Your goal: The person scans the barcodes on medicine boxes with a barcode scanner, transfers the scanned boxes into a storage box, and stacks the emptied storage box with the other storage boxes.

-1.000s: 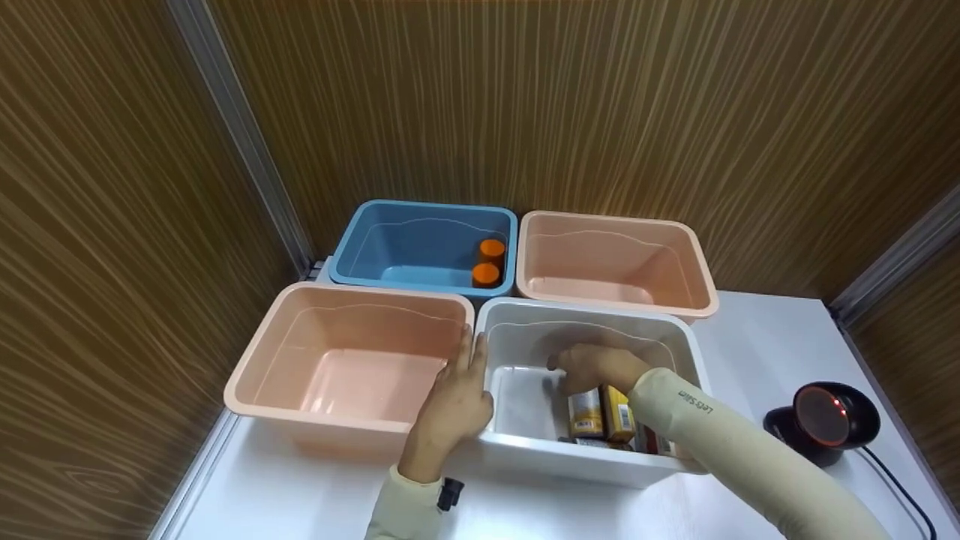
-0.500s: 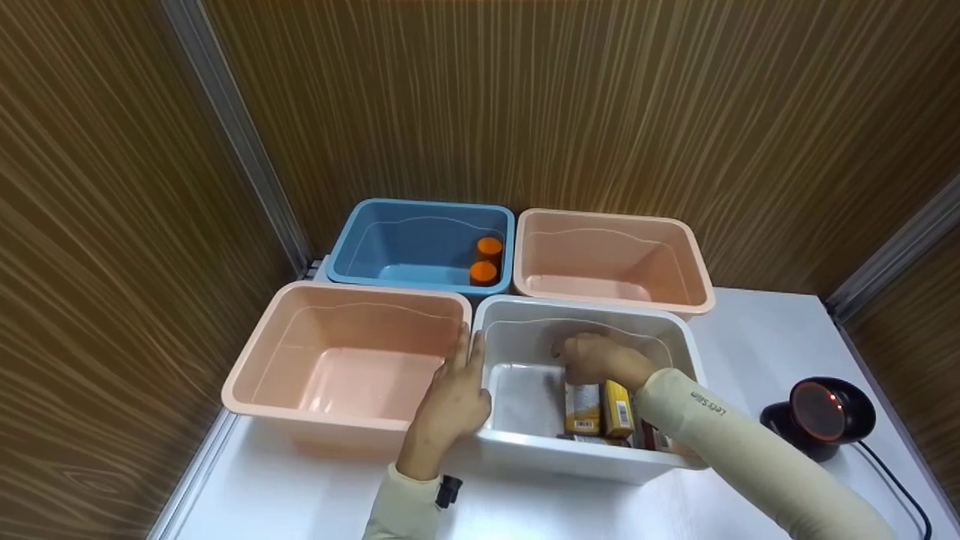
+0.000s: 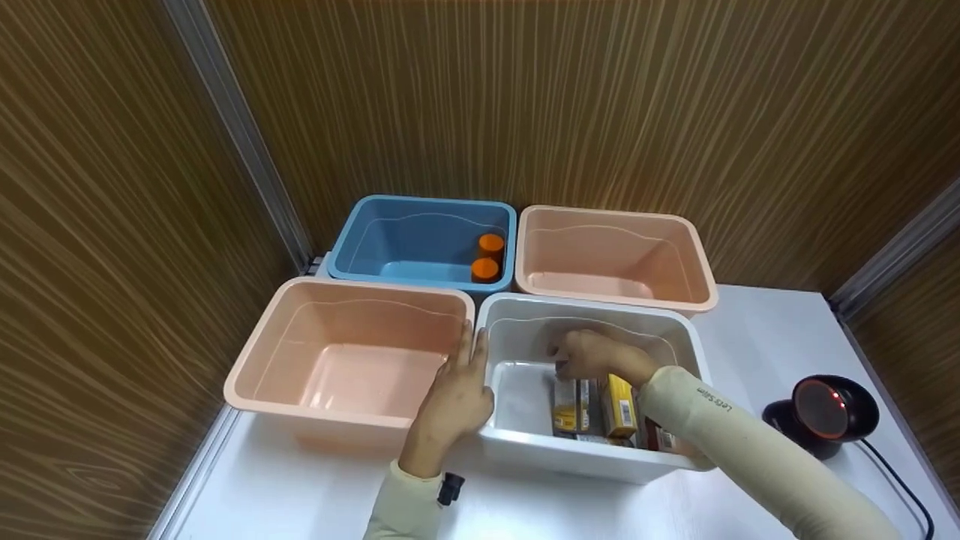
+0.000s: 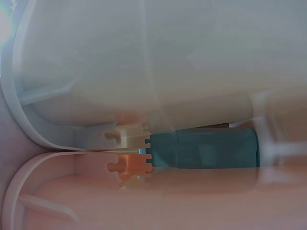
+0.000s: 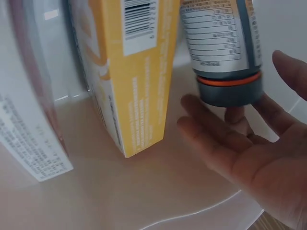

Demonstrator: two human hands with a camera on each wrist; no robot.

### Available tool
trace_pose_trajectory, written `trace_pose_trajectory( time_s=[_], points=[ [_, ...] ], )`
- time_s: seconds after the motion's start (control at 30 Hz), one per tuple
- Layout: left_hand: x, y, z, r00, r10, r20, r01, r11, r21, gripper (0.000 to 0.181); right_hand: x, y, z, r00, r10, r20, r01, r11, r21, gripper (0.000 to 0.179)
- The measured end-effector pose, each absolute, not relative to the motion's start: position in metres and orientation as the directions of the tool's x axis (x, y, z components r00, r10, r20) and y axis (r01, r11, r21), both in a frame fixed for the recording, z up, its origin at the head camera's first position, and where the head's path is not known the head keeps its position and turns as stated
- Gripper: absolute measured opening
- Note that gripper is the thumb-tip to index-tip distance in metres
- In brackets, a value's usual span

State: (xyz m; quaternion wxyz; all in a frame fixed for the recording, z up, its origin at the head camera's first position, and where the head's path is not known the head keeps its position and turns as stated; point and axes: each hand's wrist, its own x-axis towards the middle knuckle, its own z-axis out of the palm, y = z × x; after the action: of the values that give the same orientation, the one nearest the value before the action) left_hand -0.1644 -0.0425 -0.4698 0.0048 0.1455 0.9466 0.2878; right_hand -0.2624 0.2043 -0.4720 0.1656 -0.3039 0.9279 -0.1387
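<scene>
My right hand (image 3: 589,355) reaches down into the white bin (image 3: 592,304). In the right wrist view, its bent fingers (image 5: 216,129) lie close behind and below the dark cap of a labelled bottle (image 5: 220,43), while the thumb stands apart at the right. Contact is hard to judge. The head view shows this bottle (image 3: 566,416) lying beside a yellow box (image 3: 620,409). My left hand (image 3: 454,397) rests, fingers straight, where the rims of the white bin and the front peach bin (image 3: 345,416) meet. It is not visible in the left wrist view.
A blue bin (image 3: 424,279) behind holds two orange-capped containers (image 3: 485,270). Beside it stands another peach bin (image 3: 615,300). More boxes (image 3: 664,436) lie at the white bin's right end. A black scanner (image 3: 825,412) with a cable stands at the right.
The bottle has shifted slightly left and turned, so a different side of its label faces up. My right hand stays over its cap end. My left hand is still.
</scene>
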Motion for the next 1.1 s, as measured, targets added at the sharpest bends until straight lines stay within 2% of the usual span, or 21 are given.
trace_pose_trajectory(
  time_s=[0.13, 0.23, 0.37, 0.5, 0.6, 0.7, 0.83, 1.1],
  points=[
    [-0.164, -0.042, -0.47, -0.957, 0.278, 0.085, 0.278, 0.795, 0.539, 0.078, -0.261, 0.207, -0.469, -0.755, -0.624, -0.202, -0.517, 0.755, -0.402, 0.02],
    [-0.164, -0.043, -0.47, -0.954, 0.283, 0.097, 0.289, 0.792, 0.538, 0.078, -0.259, 0.21, -0.464, -0.756, -0.609, -0.238, -0.477, 0.763, -0.437, 0.012],
    [-0.164, -0.044, -0.47, -0.954, 0.281, 0.103, 0.291, 0.788, 0.542, 0.078, -0.255, 0.213, -0.457, -0.75, -0.6, -0.279, -0.477, 0.782, -0.4, 0.012],
    [-0.164, -0.045, -0.47, -0.952, 0.284, 0.112, 0.298, 0.786, 0.542, 0.078, -0.25, 0.213, -0.455, -0.724, -0.648, -0.237, -0.572, 0.755, -0.32, 0.027],
    [-0.164, -0.046, -0.471, -0.952, 0.287, 0.108, 0.298, 0.787, 0.54, 0.078, -0.248, 0.215, -0.456, -0.668, -0.733, -0.131, -0.694, 0.676, -0.248, 0.03],
    [-0.165, -0.047, -0.471, -0.952, 0.287, 0.103, 0.295, 0.788, 0.54, 0.077, -0.247, 0.217, -0.454, -0.642, -0.765, -0.058, -0.74, 0.638, -0.214, 0.035],
    [-0.165, -0.048, -0.47, -0.953, 0.287, 0.095, 0.291, 0.79, 0.54, 0.076, -0.247, 0.219, -0.444, -0.686, -0.726, -0.05, -0.687, 0.669, -0.284, 0.045],
    [-0.165, -0.05, -0.471, -0.959, 0.276, 0.059, 0.262, 0.794, 0.549, 0.078, -0.242, 0.226, -0.413, -0.77, -0.637, -0.034, -0.581, 0.722, -0.376, 0.05]
  ],
)
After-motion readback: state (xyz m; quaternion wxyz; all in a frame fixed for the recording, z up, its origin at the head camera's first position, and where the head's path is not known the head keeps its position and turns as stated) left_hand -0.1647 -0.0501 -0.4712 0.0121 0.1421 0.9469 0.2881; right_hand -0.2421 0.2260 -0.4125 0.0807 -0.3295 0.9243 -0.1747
